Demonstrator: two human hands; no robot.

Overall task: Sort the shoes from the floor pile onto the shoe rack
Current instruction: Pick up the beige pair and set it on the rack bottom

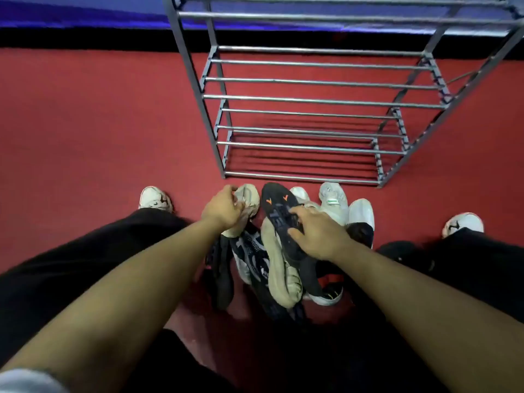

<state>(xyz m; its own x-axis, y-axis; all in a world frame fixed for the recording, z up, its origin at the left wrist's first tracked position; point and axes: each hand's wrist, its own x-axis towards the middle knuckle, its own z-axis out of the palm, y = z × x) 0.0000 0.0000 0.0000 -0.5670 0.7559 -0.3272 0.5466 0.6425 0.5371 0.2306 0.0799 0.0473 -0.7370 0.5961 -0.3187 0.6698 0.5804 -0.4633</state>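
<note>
Shoes are heaped in a pile (272,251) on the red carpet (85,123), directly in front of the metal shoe rack (312,114), between the person's spread legs. A beige shoe (249,198) at the pile's far left edge is gripped by the left hand (222,208), the fingers curled closed around its near end. A black shoe with orange marks (276,207) is lying tilted over a long beige shoe (279,265), and it is held by the right hand (316,231), with the thumb on the near side and the fingers wrapped over the top. A dark patterned shoe (252,251) is seen below the left hand, and pale and white shoes (334,201) are set at the pile's right edge, nearest the rack. No shoe is seen on the rack's bars. The person's own white sneakers (155,198) are planted on either side of the pile, well apart. A dark strip and a blue wall (85,15) are seen behind the rack.
</note>
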